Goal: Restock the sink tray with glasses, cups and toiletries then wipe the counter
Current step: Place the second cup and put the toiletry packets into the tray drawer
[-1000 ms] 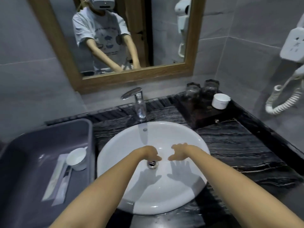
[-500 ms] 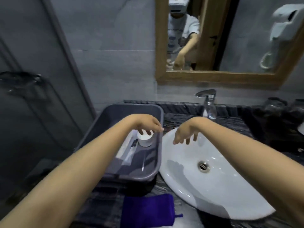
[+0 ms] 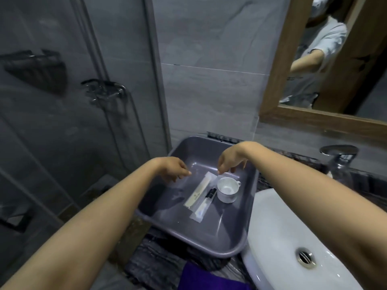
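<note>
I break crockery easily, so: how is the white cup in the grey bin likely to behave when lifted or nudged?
The white cup looks like glazed ceramic, so probably rigid, fairly heavy for its size and chippable. It stands upright on a base narrower than its rim, so a push near the top might tip it. The grey bin floor looks smooth; a low nudge would likely slide it.

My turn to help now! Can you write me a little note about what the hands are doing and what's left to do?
Left hand: empty, open, over the grey tub.
Right hand: empty, fingers curled, just above the white cup.
In the tub: the cup, a wrapped comb, a wrapped toothbrush kit.
Left: move these to the sink tray, out of view now, then wipe the counter with the purple cloth.
</note>
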Demonstrator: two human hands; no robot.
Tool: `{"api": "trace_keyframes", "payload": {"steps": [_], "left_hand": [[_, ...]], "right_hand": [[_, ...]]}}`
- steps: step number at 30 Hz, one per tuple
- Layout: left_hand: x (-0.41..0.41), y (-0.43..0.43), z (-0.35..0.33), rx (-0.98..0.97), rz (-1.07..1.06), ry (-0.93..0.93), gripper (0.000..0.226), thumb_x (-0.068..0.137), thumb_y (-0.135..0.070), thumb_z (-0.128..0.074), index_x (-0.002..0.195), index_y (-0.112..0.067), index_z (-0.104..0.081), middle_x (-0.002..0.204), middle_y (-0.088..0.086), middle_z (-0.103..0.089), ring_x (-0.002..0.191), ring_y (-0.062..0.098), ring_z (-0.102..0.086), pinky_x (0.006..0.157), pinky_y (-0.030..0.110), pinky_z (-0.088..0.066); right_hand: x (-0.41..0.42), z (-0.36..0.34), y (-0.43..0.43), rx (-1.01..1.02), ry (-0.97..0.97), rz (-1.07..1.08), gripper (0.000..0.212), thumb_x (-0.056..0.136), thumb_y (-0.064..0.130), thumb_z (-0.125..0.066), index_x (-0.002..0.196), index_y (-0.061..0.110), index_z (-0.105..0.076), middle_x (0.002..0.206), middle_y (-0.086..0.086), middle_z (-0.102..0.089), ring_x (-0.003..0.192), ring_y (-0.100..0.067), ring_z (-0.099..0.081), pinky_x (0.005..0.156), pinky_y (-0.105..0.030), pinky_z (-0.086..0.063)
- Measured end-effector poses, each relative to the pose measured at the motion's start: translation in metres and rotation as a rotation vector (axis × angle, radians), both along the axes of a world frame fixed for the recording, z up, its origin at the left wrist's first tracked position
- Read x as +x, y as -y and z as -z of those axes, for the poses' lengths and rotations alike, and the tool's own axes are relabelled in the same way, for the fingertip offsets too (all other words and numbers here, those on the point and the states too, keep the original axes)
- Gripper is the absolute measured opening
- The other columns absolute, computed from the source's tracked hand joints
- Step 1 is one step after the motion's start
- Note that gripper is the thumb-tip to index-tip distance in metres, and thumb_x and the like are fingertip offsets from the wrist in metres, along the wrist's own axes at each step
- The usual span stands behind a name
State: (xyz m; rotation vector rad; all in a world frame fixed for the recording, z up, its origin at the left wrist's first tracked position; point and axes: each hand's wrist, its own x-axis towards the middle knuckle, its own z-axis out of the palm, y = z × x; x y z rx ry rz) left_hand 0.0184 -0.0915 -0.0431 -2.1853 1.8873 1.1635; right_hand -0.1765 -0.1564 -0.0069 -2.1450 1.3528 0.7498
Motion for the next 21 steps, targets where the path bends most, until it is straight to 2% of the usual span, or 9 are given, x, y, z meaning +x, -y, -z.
{"api": "trace_keyframes", "payload": {"steps": [3,5,7,11,15,18,21], "left_hand": [[0.001,0.007,0.026,-0.040,-0.067,-0.023,0.045,0.089,-0.037,-0.056,0.126,-0.012,-0.053,0.107,0.007,-0.060,0.089,0.020,-0.058,0.079,0.034,-0.051],[-0.004,0.013,0.047,-0.089,-0.117,-0.030,0.053,0.086,-0.036,-0.060,0.132,-0.011,-0.048,0.125,0.008,-0.058,0.107,0.023,-0.058,0.093,0.032,-0.047],[-0.015,0.016,0.066,-0.124,-0.148,-0.014,0.059,0.085,-0.033,-0.062,0.136,-0.011,-0.043,0.136,0.010,-0.052,0.121,0.025,-0.052,0.101,0.029,-0.040],[-0.038,0.022,0.101,-0.134,-0.210,-0.013,0.069,0.082,-0.031,-0.066,0.140,-0.012,-0.036,0.136,0.009,-0.053,0.123,0.025,-0.051,0.100,0.028,-0.040],[-0.058,0.027,0.127,-0.153,-0.243,0.035,0.071,0.077,-0.032,-0.068,0.138,-0.013,-0.036,0.135,0.014,-0.050,0.122,0.031,-0.048,0.099,0.034,-0.042],[-0.069,0.029,0.140,-0.142,-0.294,0.070,0.074,0.075,-0.039,-0.069,0.135,-0.014,-0.034,0.135,0.016,-0.042,0.128,0.033,-0.038,0.104,0.041,-0.038],[-0.077,0.030,0.150,-0.152,-0.316,0.137,0.079,0.069,-0.046,-0.073,0.133,-0.017,-0.035,0.135,0.011,-0.036,0.131,0.029,-0.029,0.105,0.042,-0.035]], "right_hand": [[0.001,0.024,0.013,-0.080,-0.010,-0.078,0.068,0.085,0.049,-0.061,0.141,0.016,-0.042,0.142,-0.005,-0.048,0.128,-0.028,-0.049,0.106,-0.043,-0.043],[-0.004,0.044,0.020,-0.073,-0.013,-0.086,0.081,0.081,0.051,-0.064,0.147,0.017,-0.029,0.151,-0.004,-0.037,0.134,-0.028,-0.041,0.111,-0.042,-0.036],[-0.010,0.064,0.025,-0.043,-0.023,-0.078,0.090,0.078,0.052,-0.067,0.149,0.020,-0.022,0.154,-0.002,-0.032,0.136,-0.029,-0.039,0.110,-0.043,-0.036],[-0.019,0.094,0.034,-0.069,-0.039,-0.120,0.097,0.071,0.053,-0.072,0.148,0.020,-0.024,0.150,-0.003,-0.037,0.134,-0.030,-0.038,0.107,-0.044,-0.039],[-0.021,0.111,0.038,-0.010,-0.027,-0.133,0.103,0.069,0.050,-0.075,0.149,0.019,-0.018,0.153,-0.003,-0.032,0.137,-0.028,-0.037,0.109,-0.043,-0.037],[-0.020,0.122,0.039,0.009,-0.009,-0.156,0.111,0.062,0.050,-0.080,0.149,0.022,-0.018,0.156,-0.001,-0.025,0.137,-0.029,-0.037,0.106,-0.046,-0.042],[-0.020,0.130,0.041,-0.004,0.011,-0.171,0.110,0.060,0.049,-0.082,0.147,0.022,-0.020,0.155,0.001,-0.026,0.136,-0.029,-0.038,0.102,-0.047,-0.045]]}}
